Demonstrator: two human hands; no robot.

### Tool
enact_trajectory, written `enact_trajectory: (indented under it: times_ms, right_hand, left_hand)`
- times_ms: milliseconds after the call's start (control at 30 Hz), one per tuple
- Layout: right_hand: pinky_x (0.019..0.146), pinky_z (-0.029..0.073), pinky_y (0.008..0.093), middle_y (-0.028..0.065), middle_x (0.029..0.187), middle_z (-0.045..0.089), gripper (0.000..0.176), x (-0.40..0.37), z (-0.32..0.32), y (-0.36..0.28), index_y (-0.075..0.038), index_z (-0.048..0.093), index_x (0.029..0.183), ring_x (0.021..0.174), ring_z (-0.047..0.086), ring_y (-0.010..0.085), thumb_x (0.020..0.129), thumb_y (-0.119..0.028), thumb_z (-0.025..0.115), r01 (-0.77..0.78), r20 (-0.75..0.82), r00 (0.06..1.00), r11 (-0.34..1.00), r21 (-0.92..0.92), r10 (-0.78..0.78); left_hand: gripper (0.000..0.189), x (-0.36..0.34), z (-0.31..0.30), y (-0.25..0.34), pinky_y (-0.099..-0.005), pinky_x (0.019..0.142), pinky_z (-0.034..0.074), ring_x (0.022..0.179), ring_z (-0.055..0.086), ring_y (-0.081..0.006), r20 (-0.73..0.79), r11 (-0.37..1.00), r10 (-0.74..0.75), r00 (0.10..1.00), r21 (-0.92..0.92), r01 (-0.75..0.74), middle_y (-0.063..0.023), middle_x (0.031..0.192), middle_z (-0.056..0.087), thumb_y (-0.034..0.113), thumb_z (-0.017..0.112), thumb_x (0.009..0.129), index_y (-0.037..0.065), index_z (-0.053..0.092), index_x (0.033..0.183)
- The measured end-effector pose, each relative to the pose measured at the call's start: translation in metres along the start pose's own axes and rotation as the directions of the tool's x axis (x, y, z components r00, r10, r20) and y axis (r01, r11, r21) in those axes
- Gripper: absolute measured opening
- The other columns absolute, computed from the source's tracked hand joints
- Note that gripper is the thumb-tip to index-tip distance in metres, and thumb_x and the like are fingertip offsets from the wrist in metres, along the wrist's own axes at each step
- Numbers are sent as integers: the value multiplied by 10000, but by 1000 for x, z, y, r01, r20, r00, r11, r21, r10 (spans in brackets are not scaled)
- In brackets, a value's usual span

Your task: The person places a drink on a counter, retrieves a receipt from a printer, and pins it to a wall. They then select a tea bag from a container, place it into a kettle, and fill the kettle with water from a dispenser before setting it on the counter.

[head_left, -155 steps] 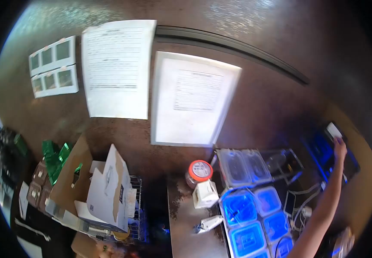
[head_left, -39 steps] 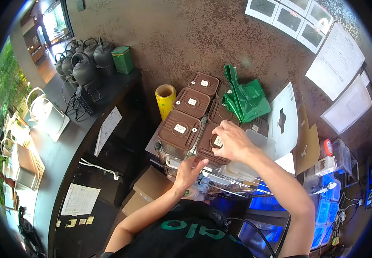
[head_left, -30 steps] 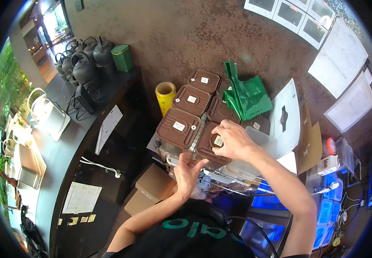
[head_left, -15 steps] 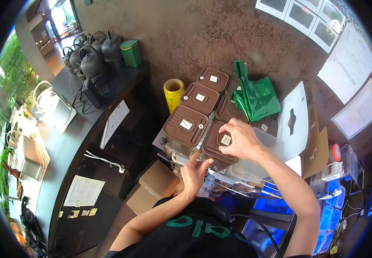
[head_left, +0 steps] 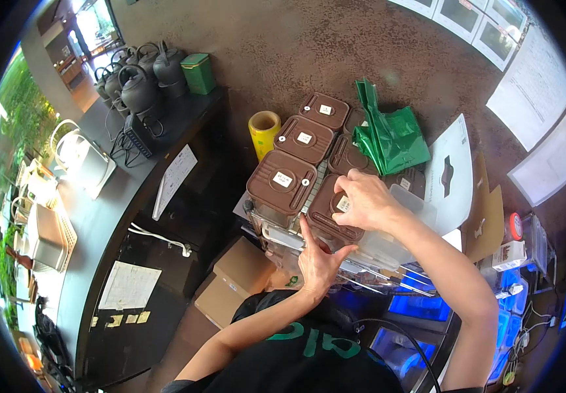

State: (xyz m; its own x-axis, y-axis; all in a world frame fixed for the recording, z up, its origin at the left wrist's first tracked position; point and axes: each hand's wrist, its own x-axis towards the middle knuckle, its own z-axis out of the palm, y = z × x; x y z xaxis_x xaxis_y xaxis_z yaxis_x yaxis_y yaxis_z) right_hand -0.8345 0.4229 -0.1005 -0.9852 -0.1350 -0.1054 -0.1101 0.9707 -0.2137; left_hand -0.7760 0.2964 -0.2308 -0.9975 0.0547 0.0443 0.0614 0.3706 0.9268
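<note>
Several containers with brown lids and white labels stand on a wire rack. My right hand has its bent fingers on the lid of the front right container, partly covering its label. At that container's near edge is my left hand, index finger and thumb spread apart, the other fingers curled. Left of it stands another brown-lidded container. A green plastic bag lies on the containers behind my right hand.
A yellow roll stands behind the containers. Right of them are a white panel and a cardboard flap. Dark kettles stand on the counter at left. Cardboard boxes sit below.
My left hand has moved right along the container's near edge, and its index finger and thumb have spread. My right hand has shifted slightly right and up, staying at the lid.
</note>
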Motion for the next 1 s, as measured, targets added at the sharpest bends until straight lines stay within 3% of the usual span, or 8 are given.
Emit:
enact_trajectory:
  times_ms: [433,633,833,933,967,1000]
  right_hand:
    - [858,457,413,146,983,540,420,-4,3,-5,-44,578,981,964,563,328,660,-267,732,70,-34,997,995,-74,-73]
    - [857,460,414,141,993,541,428,-9,10,-2,-47,579,984,974,563,313,640,-241,745,61,-141,988,998,-6,-62]
    - [855,463,409,137,1004,537,443,-8,2,-4,-52,571,978,979,560,319,618,-232,757,-39,-63,997,997,69,43]
    - [854,465,401,135,987,537,425,-12,4,-4,-55,573,966,969,560,316,620,-221,757,5,-195,981,999,32,2]
    - [831,470,393,126,947,545,399,-13,1,-8,-50,575,954,933,571,309,630,-204,749,101,-355,929,994,-33,-107]
    - [832,474,395,136,953,558,416,-15,-13,-17,-38,575,965,938,577,310,633,-216,750,134,-372,921,990,35,-112]
  left_hand:
    - [1291,2,-1,-6,-327,487,479,484,574,-213,-18,989,56,998,135,-53,-52,576,570,488,860,545,-65,79,1411]
    - [1268,3,-4,-6,-344,494,492,509,600,-243,-5,967,80,997,244,-76,-64,589,579,488,858,549,-63,91,1395]
    - [1232,4,-8,1,-379,533,512,548,628,-265,23,967,34,999,253,-39,-72,641,616,485,856,557,-53,112,1379]
    - [1220,7,-5,0,-380,539,513,553,630,-274,6,959,58,998,278,-58,-74,648,628,485,855,558,-57,122,1369]
    - [1225,7,-4,1,-379,540,513,553,630,-274,8,957,50,999,286,-50,-75,656,633,486,855,556,-57,119,1371]
    - [1230,6,-5,1,-379,541,514,553,630,-275,10,954,39,999,297,-40,-76,663,637,487,856,554,-57,117,1373]
